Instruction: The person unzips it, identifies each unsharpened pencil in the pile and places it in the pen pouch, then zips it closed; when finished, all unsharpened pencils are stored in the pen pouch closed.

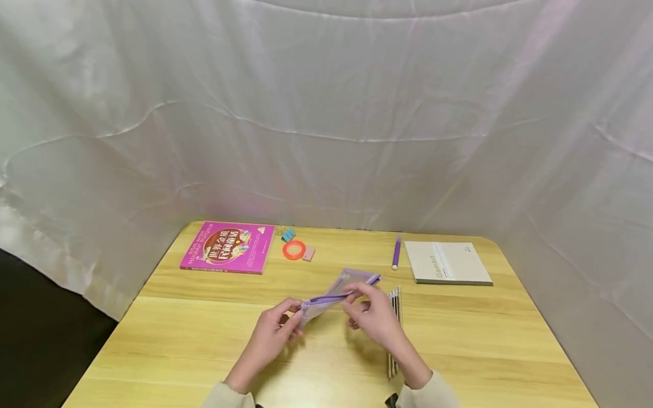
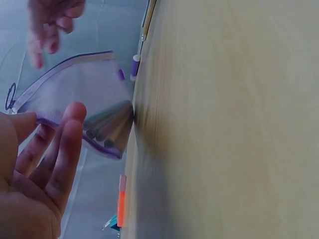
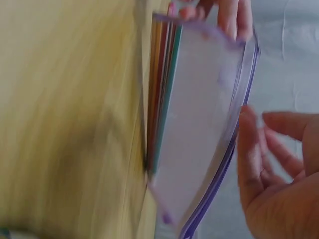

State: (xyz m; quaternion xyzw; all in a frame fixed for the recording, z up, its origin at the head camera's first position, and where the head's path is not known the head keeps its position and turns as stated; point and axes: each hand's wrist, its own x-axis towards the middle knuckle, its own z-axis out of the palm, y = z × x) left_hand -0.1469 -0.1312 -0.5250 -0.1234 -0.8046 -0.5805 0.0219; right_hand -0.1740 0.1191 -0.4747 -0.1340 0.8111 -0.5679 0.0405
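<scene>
A translucent pencil pouch (image 1: 326,307) with purple trim tilts over the middle of the table. My left hand (image 1: 267,334) pinches its near left end between thumb and fingers. Through the sheer side, several colored pencils (image 3: 167,94) lie along the bottom of the pouch. The right hand (image 1: 376,318) hovers at the purple zipper edge (image 3: 229,149), thumb and index finger slightly apart, with the fingertips right beside the edge. A zipper pull (image 2: 10,97) hangs at the end near my left hand. Several pencils (image 1: 394,306) lie on the table, partly hidden beneath the right forearm.
A pink book (image 1: 229,247) lies at the back left. Beside it are a teal binder clip (image 1: 288,234), an orange tape roll (image 1: 293,250) and a pink eraser (image 1: 308,254). A purple marker (image 1: 396,253) and a pale notebook (image 1: 449,262) lie back right.
</scene>
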